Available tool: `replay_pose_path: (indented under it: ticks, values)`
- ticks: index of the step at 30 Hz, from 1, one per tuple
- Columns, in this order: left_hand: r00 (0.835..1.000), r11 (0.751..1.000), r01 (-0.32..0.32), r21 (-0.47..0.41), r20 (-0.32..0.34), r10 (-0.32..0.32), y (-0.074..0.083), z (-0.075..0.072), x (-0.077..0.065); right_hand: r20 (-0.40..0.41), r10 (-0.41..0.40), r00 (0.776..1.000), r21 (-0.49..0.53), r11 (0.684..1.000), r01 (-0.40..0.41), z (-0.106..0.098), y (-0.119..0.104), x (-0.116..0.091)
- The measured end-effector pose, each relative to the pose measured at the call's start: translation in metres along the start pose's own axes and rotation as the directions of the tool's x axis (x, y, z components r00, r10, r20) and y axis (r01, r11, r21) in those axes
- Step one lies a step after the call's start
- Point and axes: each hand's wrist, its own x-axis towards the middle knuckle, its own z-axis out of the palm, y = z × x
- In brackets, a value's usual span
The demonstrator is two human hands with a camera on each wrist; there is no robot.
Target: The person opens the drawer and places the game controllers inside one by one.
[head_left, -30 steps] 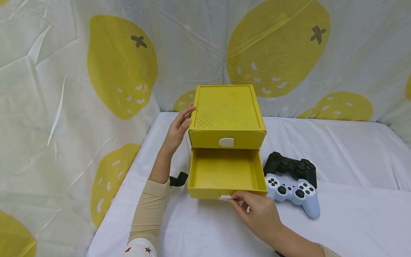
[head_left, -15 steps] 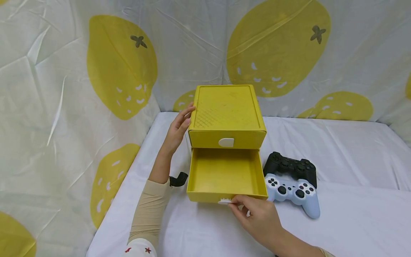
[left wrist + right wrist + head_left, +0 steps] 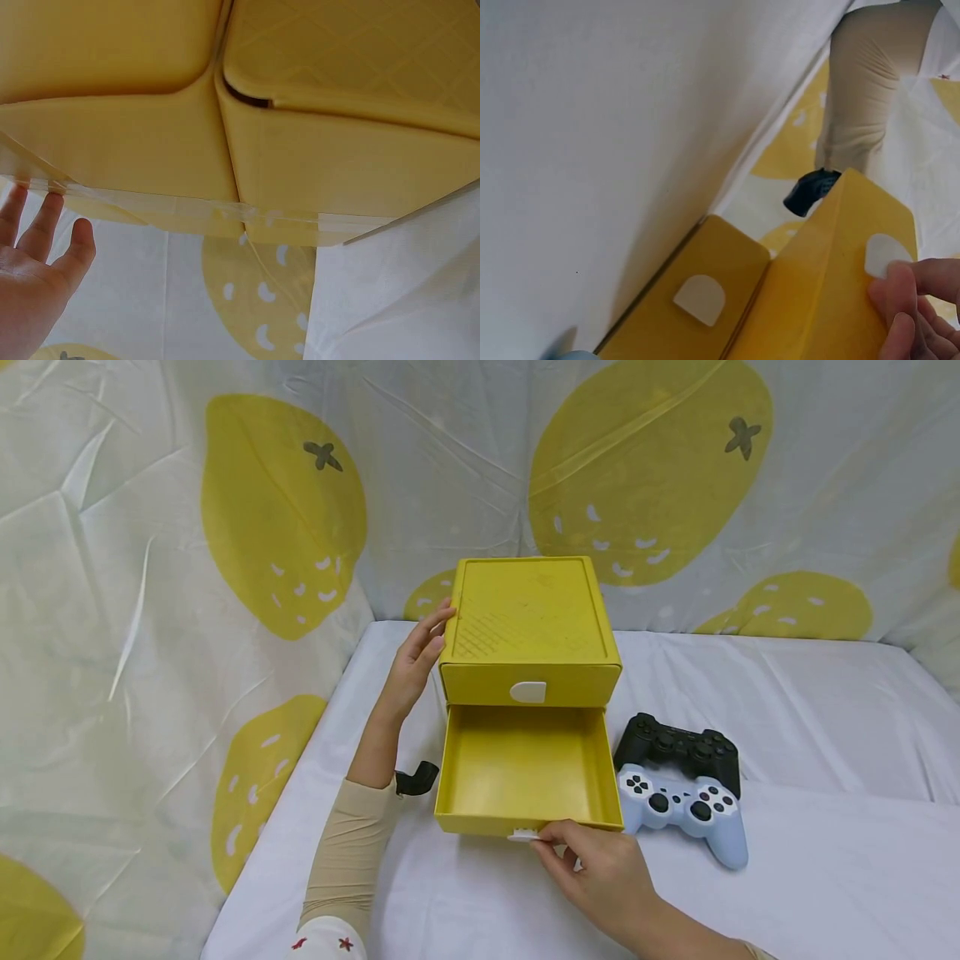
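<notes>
A yellow two-drawer box (image 3: 532, 610) stands on the white cloth. Its lower drawer (image 3: 480, 824) is pulled well out, and no items show inside; the upper drawer (image 3: 480, 684) sits closed. My right hand (image 3: 606, 868) pinches the lower drawer's white handle (image 3: 522, 835) between thumb and index finger; the right wrist view shows this handle (image 3: 883, 255) at the fingertips. At the box's left side rests my left hand (image 3: 411, 670). In the left wrist view, that hand's fingers (image 3: 45, 225) are extended, touching the yellow side wall.
Right of the drawer, a black game controller (image 3: 678, 747) lies with a light blue game controller (image 3: 692, 810) against its front. A lemon-printed curtain (image 3: 450, 485) hangs behind and at the left. A black object (image 3: 417, 779) projects from the left wrist.
The lower drawer has slid slightly further out toward me, with my right hand on its handle. My left hand stays at the box's side.
</notes>
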Motion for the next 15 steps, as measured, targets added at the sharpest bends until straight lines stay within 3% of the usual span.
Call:
replay_pose_path:
  ticks: [8, 11, 15]
  values:
    - [1.000, 1.000, 0.009, 0.007, -0.002, -0.009, 0.001, 0.001, 0.000, 0.026, 0.016, 1.000, 0.003, 1.000, -0.016, -0.005, -0.001, 0.000]
    - [1.000, 1.000, 0.006, -0.001, -0.001, -0.006, 0.001, 0.001, 0.000, 0.053, 0.057, 0.997, 0.091, 0.994, -0.062, -0.012, -0.002, 0.000]
    - [1.000, 1.000, 0.003, -0.009, 0.001, -0.003, 0.001, 0.000, 0.000, 0.022, 0.075, 0.997, 0.226, 0.971, -0.078, -0.024, 0.002, 0.002]
